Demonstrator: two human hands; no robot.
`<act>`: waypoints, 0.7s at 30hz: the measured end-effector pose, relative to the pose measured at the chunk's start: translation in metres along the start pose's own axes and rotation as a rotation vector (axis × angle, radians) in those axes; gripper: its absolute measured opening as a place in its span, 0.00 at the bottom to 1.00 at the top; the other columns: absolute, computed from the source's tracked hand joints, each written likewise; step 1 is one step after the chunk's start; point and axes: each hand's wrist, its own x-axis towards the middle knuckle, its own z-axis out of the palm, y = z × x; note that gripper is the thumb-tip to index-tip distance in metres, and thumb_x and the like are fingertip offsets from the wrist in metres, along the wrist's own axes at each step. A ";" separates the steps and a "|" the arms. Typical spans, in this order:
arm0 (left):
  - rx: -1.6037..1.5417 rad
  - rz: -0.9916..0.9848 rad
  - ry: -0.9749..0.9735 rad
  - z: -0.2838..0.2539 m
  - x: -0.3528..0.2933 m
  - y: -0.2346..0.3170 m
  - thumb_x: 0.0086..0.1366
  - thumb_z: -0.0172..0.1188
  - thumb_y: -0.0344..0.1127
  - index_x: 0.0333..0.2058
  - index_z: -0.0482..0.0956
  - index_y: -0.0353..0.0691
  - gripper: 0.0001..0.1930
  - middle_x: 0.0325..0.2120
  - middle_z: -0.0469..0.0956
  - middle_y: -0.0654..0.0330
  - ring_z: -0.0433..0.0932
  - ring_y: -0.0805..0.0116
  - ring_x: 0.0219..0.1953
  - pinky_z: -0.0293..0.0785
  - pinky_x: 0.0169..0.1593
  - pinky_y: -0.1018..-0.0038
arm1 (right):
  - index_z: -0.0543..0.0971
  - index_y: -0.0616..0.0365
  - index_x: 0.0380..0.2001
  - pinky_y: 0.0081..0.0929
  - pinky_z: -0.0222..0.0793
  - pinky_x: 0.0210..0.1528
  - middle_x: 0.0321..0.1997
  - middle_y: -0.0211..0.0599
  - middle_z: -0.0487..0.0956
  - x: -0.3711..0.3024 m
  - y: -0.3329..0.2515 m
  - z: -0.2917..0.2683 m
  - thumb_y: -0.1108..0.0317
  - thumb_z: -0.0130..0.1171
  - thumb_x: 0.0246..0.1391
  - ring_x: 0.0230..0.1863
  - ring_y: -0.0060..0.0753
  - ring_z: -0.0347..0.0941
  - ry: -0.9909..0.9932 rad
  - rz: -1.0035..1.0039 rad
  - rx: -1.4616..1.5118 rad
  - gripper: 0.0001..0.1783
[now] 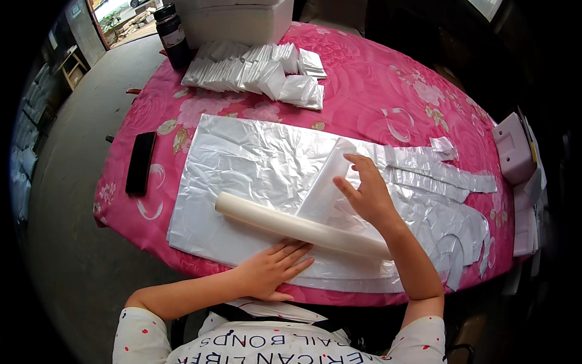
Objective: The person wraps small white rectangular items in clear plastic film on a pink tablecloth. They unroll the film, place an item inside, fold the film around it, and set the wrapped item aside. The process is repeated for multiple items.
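Note:
A stack of thin white plastic sheets (pixel 230 145) is spread before me, its right end cut into loose strips. Across it, slanting down to the right, lies a long off-white roll or tube (pixel 273 222). My left hand (pixel 276 267) rests flat on the sheets, fingers spread, its fingertips at the near side of the roll. Beyond the roll, my right hand (pixel 368 193) hovers at a folded-over flap of plastic (pixel 324 182). Its thumb and fingers are apart, with nothing visibly gripped. My right forearm hides the right end of the roll.
A pink flowered tablecloth (pixel 357 54) covers the table. Several small folded plastic packets (pixel 254 70) stand in rows at the back, beside a black bottle (pixel 172 37) and a white foam box (pixel 242 24). A phone (pixel 140 164) lies left; pinkish containers (pixel 514 148) stand right.

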 end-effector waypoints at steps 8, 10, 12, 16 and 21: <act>0.059 -0.104 -0.016 0.012 0.003 0.023 0.56 0.48 0.64 0.61 0.56 0.38 0.43 0.63 0.51 0.46 0.47 0.52 0.66 0.41 0.66 0.58 | 0.71 0.54 0.52 0.35 0.67 0.46 0.41 0.39 0.75 -0.094 -0.008 0.005 0.70 0.65 0.40 0.42 0.43 0.69 -0.113 -0.134 -0.252 0.31; 0.078 -0.092 -0.032 0.008 0.002 0.022 0.56 0.47 0.65 0.62 0.55 0.38 0.43 0.63 0.50 0.47 0.47 0.53 0.66 0.42 0.66 0.59 | 0.72 0.55 0.51 0.35 0.66 0.44 0.39 0.38 0.75 -0.087 0.015 -0.013 0.69 0.64 0.42 0.41 0.42 0.69 -0.025 -0.023 -0.322 0.29; 0.031 -0.033 -0.025 0.002 0.003 0.015 0.57 0.47 0.64 0.60 0.58 0.39 0.41 0.63 0.51 0.46 0.48 0.51 0.66 0.42 0.65 0.58 | 0.71 0.56 0.52 0.38 0.66 0.44 0.39 0.39 0.74 -0.083 0.056 -0.034 0.66 0.61 0.46 0.40 0.44 0.68 0.134 0.067 -0.454 0.27; 0.032 -0.024 -0.095 -0.008 0.002 0.004 0.56 0.50 0.62 0.62 0.56 0.41 0.41 0.64 0.50 0.48 0.47 0.54 0.67 0.42 0.66 0.59 | 0.69 0.57 0.54 0.37 0.65 0.45 0.41 0.41 0.74 -0.086 0.075 -0.064 0.66 0.59 0.49 0.42 0.44 0.68 0.169 0.297 -0.448 0.27; 0.075 -0.091 -0.013 0.017 -0.004 0.029 0.55 0.55 0.54 0.59 0.62 0.43 0.35 0.63 0.53 0.48 0.51 0.54 0.65 0.44 0.65 0.58 | 0.71 0.53 0.53 0.35 0.64 0.49 0.44 0.38 0.74 -0.116 0.008 -0.035 0.70 0.64 0.42 0.45 0.40 0.69 -0.133 -0.003 -0.102 0.30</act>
